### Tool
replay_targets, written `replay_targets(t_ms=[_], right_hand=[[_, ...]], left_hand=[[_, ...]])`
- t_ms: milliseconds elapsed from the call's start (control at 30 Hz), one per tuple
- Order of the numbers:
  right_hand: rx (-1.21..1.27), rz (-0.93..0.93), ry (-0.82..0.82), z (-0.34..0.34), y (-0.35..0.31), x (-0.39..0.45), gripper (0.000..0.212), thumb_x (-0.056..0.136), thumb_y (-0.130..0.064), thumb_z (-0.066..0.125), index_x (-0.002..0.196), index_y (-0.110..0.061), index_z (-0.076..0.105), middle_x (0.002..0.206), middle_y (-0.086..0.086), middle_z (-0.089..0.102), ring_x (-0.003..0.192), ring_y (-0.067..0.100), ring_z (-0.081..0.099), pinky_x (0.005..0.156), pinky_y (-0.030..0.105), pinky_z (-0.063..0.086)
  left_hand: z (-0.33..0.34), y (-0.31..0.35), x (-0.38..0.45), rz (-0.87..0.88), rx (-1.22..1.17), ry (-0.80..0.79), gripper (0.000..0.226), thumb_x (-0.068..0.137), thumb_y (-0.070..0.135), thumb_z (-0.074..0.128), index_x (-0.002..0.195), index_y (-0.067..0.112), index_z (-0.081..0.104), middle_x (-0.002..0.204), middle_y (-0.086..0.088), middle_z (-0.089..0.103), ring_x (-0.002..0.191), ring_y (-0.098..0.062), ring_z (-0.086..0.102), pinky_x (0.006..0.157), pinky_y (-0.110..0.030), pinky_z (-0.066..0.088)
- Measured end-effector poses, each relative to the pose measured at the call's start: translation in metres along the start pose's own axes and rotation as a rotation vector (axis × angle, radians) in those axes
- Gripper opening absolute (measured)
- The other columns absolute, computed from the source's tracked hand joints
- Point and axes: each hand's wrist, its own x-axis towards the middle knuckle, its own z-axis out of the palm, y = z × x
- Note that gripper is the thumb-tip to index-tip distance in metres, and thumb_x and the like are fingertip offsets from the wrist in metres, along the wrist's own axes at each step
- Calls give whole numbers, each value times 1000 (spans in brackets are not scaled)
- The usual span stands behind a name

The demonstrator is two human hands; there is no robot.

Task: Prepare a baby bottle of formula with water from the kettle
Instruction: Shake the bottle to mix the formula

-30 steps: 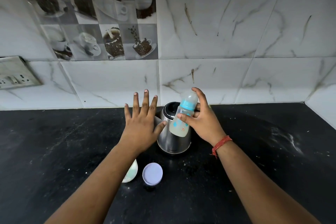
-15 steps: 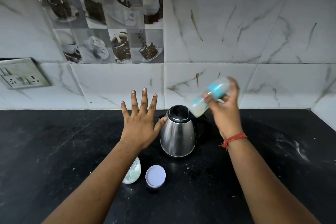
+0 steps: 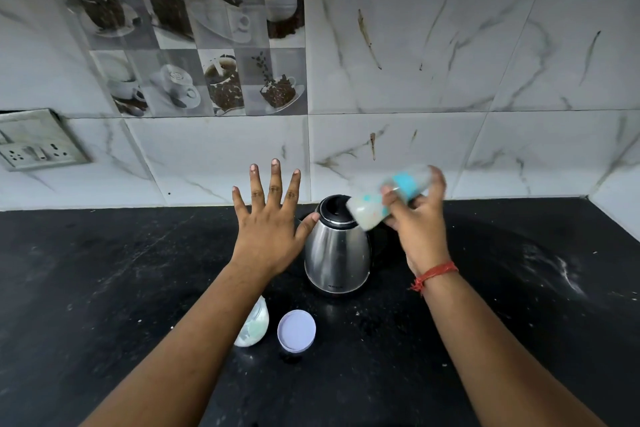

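My right hand [image 3: 420, 222] grips a baby bottle [image 3: 388, 196] with a blue collar, tilted almost on its side and blurred, milky liquid inside, its base over the kettle's top. A steel kettle [image 3: 335, 253] stands on the black counter [image 3: 104, 288] between my hands. My left hand [image 3: 270, 222] hovers flat with fingers spread, just left of the kettle, thumb near its rim, holding nothing. Near the counter's front sit a round container with a lilac lid [image 3: 296, 330] and a pale plastic item [image 3: 254, 324], partly hidden under my left forearm.
A white marble-tiled wall [image 3: 450, 62] with coffee-cup picture tiles runs behind the counter. A socket plate [image 3: 38, 142] is on the wall at the left. White powder smears [image 3: 561, 270] mark the counter at the right, where a side wall meets the corner.
The bottle went from upright in front of the kettle to raised and tilted sideways above it, blurred. My left hand stayed spread beside the kettle.
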Motion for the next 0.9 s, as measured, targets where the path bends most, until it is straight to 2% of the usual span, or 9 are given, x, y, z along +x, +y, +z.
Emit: replay_targets(t_ms=[67,167,233,300,400,533,667,800,900], right_hand=[[57,-8,29,-2,-2,2,75,88,-19,78,140,-44,31,115,7,68,100,19,73,86,58,60],[-113,7,-152,0,-6,-2,75,83,-17,82,129,-58,40,109,8,70,98,22,74,85,55,61],[59,-40,55,-1,-14,-2,72,88,-13,77,137,-45,35,111,7,69,95,16,74,81,50,63],[137,-72,116,-3,-17,2,72,91,-13,75,141,-37,29,114,7,67,95,15,74,81,50,62],[-153,-2,-216,1,-21,0,86,74,-30,88,141,-47,37,109,8,71,100,25,74,85,55,61],[87,-35,63,-3,-23,5,74,88,-18,78,142,-39,32,118,12,67,101,23,74,80,49,63],[-110,-5,-155,2,-25,1,81,74,-31,87,138,-48,40,113,13,69,102,30,73,83,52,62],[147,-123,143,-4,-30,4,77,83,-25,81,140,-40,32,120,12,68,102,22,73,88,57,59],[-151,-66,-124,0,-31,2,88,64,-44,86,138,-51,38,112,7,70,98,23,74,88,53,60]], left_hand=[[0,1,0,-1,-7,-7,86,90,76,-5,162,31,-16,168,-8,-30,152,-39,-31,122,-69,-7],[0,1,-1,14,-7,-7,85,90,76,-5,162,31,-16,168,-7,-30,152,-39,-32,122,-69,-6],[0,1,0,4,-20,-7,86,89,77,-6,162,31,-16,168,-7,-30,152,-38,-31,122,-69,-7],[0,3,0,5,-28,-8,88,88,79,-10,162,31,-16,168,-7,-30,152,-38,-32,121,-68,-8],[-1,3,1,17,-18,-5,88,88,78,-11,162,32,-16,168,-6,-31,152,-38,-32,121,-69,-7],[-3,3,4,4,-50,11,82,92,75,-3,160,33,-19,167,-6,-32,152,-37,-33,122,-68,-8],[-7,5,4,30,-43,15,82,89,77,-7,158,35,-24,167,-5,-34,151,-36,-35,121,-67,-9],[-9,5,5,15,-70,13,82,89,78,-7,157,36,-26,166,-4,-35,150,-34,-36,121,-67,-10],[-10,5,5,28,-49,13,83,86,79,-15,155,37,-29,165,-4,-37,150,-35,-37,122,-66,-10]])
